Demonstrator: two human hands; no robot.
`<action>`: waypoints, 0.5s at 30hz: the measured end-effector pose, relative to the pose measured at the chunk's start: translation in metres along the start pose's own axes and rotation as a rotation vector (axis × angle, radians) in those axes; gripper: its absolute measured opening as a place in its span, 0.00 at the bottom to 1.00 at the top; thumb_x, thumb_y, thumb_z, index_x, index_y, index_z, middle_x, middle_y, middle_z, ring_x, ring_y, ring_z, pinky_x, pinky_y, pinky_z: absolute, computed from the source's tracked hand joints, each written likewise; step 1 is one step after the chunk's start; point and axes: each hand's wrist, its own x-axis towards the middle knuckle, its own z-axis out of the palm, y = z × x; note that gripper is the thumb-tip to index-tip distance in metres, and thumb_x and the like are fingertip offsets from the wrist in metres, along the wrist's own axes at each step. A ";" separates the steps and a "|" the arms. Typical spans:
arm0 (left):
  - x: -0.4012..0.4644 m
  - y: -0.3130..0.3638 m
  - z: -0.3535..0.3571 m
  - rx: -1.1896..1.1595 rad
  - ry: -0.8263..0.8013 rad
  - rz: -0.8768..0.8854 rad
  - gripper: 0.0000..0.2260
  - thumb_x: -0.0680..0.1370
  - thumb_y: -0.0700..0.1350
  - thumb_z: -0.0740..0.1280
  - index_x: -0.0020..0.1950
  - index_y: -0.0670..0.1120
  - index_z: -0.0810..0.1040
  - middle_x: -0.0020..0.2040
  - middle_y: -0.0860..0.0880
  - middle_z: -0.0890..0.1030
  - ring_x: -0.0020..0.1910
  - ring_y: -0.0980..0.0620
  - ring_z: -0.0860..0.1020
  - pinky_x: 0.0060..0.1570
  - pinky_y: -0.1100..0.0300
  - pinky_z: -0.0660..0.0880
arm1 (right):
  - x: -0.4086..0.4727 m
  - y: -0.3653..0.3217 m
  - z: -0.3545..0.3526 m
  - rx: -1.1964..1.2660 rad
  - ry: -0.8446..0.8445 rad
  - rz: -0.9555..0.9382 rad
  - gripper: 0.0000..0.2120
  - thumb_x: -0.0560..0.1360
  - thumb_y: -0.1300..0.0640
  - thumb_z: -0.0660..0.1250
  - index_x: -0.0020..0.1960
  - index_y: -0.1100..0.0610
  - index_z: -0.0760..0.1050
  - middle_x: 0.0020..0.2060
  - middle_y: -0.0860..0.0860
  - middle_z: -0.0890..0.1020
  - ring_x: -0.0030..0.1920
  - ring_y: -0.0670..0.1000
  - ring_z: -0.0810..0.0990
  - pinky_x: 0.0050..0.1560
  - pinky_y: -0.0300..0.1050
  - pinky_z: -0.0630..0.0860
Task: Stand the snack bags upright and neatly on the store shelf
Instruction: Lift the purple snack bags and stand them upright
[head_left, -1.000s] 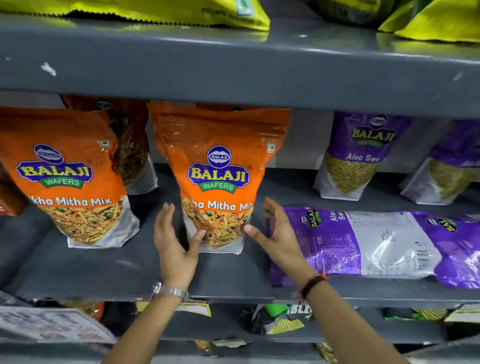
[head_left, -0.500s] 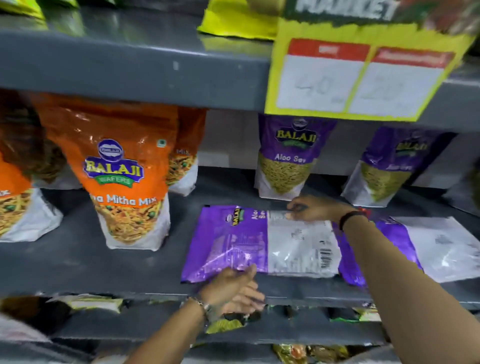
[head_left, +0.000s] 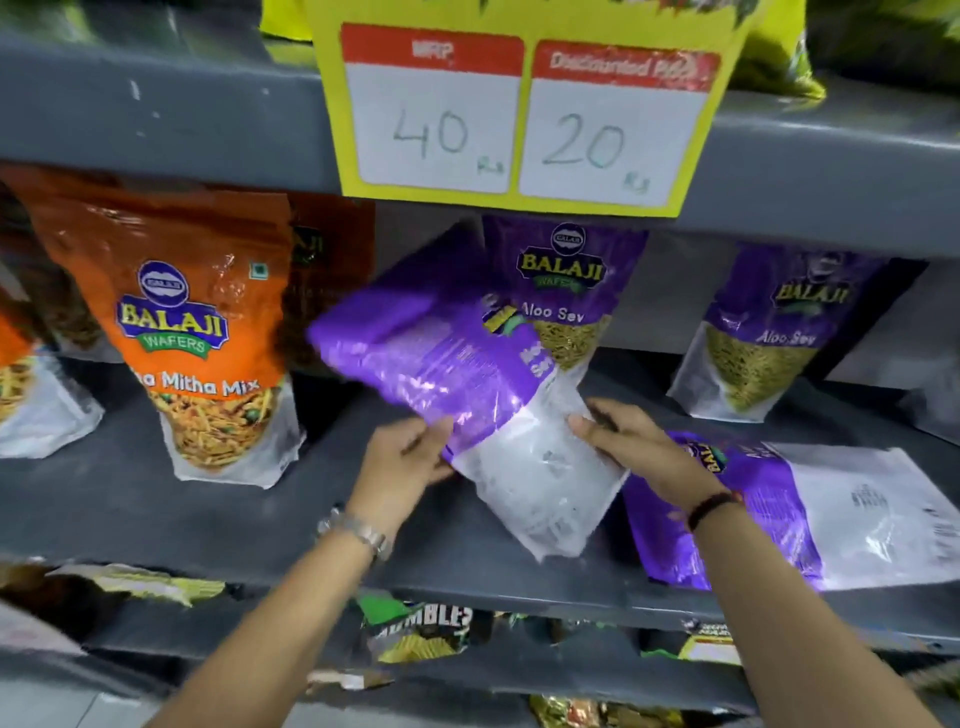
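A purple and white Aloo Sev bag (head_left: 467, 395) is lifted off the grey shelf (head_left: 208, 519), tilted with its purple top to the upper left and its white bottom down right. My left hand (head_left: 405, 462) grips its left edge and my right hand (head_left: 639, 447) holds its right side. A second purple bag (head_left: 810, 509) lies flat on the shelf to the right, partly under my right wrist. Two Aloo Sev bags (head_left: 566, 291) (head_left: 784, 332) stand upright at the back. An orange Mitha Mix bag (head_left: 202, 332) stands upright on the left.
A yellow price card (head_left: 524, 104) reading 40 and 20 hangs from the upper shelf edge. More orange bags (head_left: 26, 395) stand at the far left. Crumpled snack packets (head_left: 421, 629) lie on the lower shelf. Bare shelf surface lies between the orange bag and my left hand.
Both hands have picked the nearer flat purple bag up off the shelf and tilted it towards upright. The view has moved closer and a little right.
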 end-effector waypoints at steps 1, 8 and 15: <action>0.010 0.010 -0.005 0.090 -0.036 0.089 0.12 0.76 0.41 0.61 0.37 0.34 0.75 0.38 0.42 0.75 0.37 0.50 0.74 0.41 0.53 0.80 | -0.005 0.000 0.005 0.062 0.049 -0.038 0.06 0.74 0.63 0.64 0.45 0.53 0.75 0.32 0.40 0.82 0.33 0.35 0.77 0.35 0.28 0.73; 0.046 0.010 -0.022 0.150 -0.091 0.123 0.14 0.76 0.43 0.62 0.32 0.39 0.76 0.32 0.48 0.76 0.37 0.52 0.71 0.45 0.55 0.69 | -0.006 0.031 0.046 -0.110 0.252 -0.059 0.14 0.69 0.62 0.70 0.53 0.61 0.72 0.53 0.61 0.79 0.50 0.55 0.79 0.52 0.38 0.72; 0.049 -0.039 -0.033 0.280 -0.439 -0.047 0.27 0.63 0.45 0.74 0.59 0.48 0.71 0.52 0.56 0.80 0.55 0.62 0.76 0.55 0.65 0.72 | 0.006 0.028 0.034 -0.012 -0.095 -0.016 0.34 0.64 0.64 0.75 0.63 0.50 0.62 0.56 0.41 0.75 0.54 0.30 0.73 0.53 0.22 0.69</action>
